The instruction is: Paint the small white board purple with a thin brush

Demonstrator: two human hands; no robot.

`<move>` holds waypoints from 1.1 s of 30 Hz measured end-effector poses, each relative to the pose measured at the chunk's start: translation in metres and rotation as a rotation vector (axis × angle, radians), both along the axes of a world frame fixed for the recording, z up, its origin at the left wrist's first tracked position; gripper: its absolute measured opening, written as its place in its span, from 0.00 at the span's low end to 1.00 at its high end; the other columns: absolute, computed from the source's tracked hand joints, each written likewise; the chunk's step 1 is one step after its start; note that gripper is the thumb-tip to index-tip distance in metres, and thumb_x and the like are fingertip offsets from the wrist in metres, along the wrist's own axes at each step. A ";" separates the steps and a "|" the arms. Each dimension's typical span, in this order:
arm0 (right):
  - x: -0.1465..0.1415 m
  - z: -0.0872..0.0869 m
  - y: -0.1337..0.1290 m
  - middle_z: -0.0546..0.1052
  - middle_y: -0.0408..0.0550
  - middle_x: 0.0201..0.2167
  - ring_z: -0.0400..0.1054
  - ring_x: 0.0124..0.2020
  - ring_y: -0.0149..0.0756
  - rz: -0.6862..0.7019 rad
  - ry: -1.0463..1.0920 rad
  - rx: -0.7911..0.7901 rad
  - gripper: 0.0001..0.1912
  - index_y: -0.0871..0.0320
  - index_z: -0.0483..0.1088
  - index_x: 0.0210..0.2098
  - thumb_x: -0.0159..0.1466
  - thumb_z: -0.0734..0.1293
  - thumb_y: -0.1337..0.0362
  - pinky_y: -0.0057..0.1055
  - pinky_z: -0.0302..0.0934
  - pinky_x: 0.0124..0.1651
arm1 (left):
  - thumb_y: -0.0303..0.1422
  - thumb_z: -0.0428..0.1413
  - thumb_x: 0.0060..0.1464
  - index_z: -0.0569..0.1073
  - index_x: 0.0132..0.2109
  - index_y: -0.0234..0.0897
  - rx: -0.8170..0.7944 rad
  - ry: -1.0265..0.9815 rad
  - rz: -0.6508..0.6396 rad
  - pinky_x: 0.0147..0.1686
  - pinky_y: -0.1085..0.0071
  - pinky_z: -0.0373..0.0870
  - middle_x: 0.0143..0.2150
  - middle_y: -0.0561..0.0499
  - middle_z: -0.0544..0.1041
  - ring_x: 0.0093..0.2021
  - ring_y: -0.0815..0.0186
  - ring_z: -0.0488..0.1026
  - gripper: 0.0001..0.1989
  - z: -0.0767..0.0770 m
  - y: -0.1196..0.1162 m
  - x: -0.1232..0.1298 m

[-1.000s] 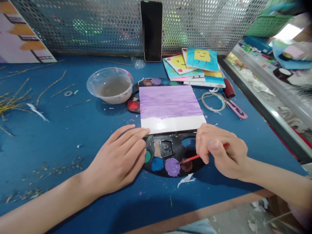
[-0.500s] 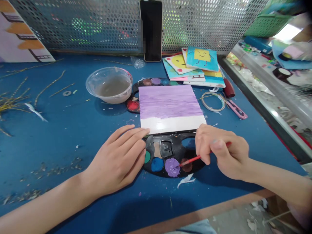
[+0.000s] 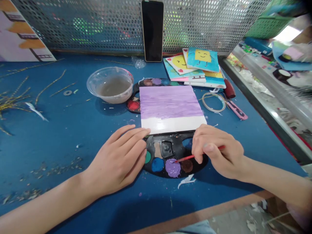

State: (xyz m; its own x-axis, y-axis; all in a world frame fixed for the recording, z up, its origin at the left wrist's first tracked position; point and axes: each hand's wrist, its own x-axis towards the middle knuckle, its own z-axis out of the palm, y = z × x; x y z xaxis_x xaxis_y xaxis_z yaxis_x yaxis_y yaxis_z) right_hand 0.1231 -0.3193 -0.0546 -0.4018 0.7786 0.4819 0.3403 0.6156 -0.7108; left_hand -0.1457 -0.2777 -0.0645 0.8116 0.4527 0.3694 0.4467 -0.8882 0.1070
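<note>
My right hand (image 3: pixel 216 151) is closed round a thin red paintbrush (image 3: pixel 186 159). The brush tip rests in the purple paint (image 3: pixel 173 168) of a black paint palette (image 3: pixel 174 151). Flat and with its fingers stretched out, my left hand (image 3: pixel 124 156) lies over the palette's left edge, fingertips at the lower left corner of a white board (image 3: pixel 170 107). Purple strokes cover most of that board; a strip along its near side is white. The board lies across the palette, hiding its middle. Blue, green and brown paints show around the purple.
Left of the board stands a clear bowl (image 3: pixel 110 85) of murky water. Behind are an upright phone (image 3: pixel 152 31) and a stack of small painted boards (image 3: pixel 195 66). On the right lie a tape roll (image 3: pixel 214 102) and a pink cutter (image 3: pixel 237 110). Gold wire stems (image 3: pixel 12 102) lie far left.
My right hand has shifted slightly left, and the brush tip has moved up and left within the purple paint. My left hand has stayed in place.
</note>
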 end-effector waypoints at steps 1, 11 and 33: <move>0.000 0.000 0.000 0.70 0.41 0.17 0.61 0.23 0.28 -0.013 -0.011 0.005 0.26 0.57 0.64 0.21 0.74 0.51 0.61 0.33 0.56 0.34 | 0.24 0.50 0.59 0.70 0.40 0.33 0.000 -0.002 0.002 0.61 0.52 0.63 0.55 0.37 0.76 0.54 0.55 0.73 0.05 0.000 0.000 0.000; 0.000 0.002 0.000 0.70 0.42 0.17 0.62 0.23 0.29 0.012 0.017 -0.099 0.26 0.57 0.65 0.21 0.74 0.52 0.60 0.32 0.56 0.34 | 0.25 0.50 0.59 0.70 0.41 0.34 -0.005 0.002 0.005 0.61 0.52 0.63 0.55 0.39 0.76 0.55 0.56 0.73 0.06 0.000 0.000 -0.001; 0.000 0.002 0.001 0.69 0.43 0.18 0.61 0.22 0.30 -0.016 0.140 -0.102 0.26 0.57 0.66 0.22 0.74 0.51 0.58 0.33 0.56 0.32 | 0.25 0.49 0.59 0.71 0.41 0.35 -0.014 -0.007 0.007 0.61 0.53 0.63 0.54 0.41 0.76 0.54 0.57 0.73 0.07 0.000 0.001 0.000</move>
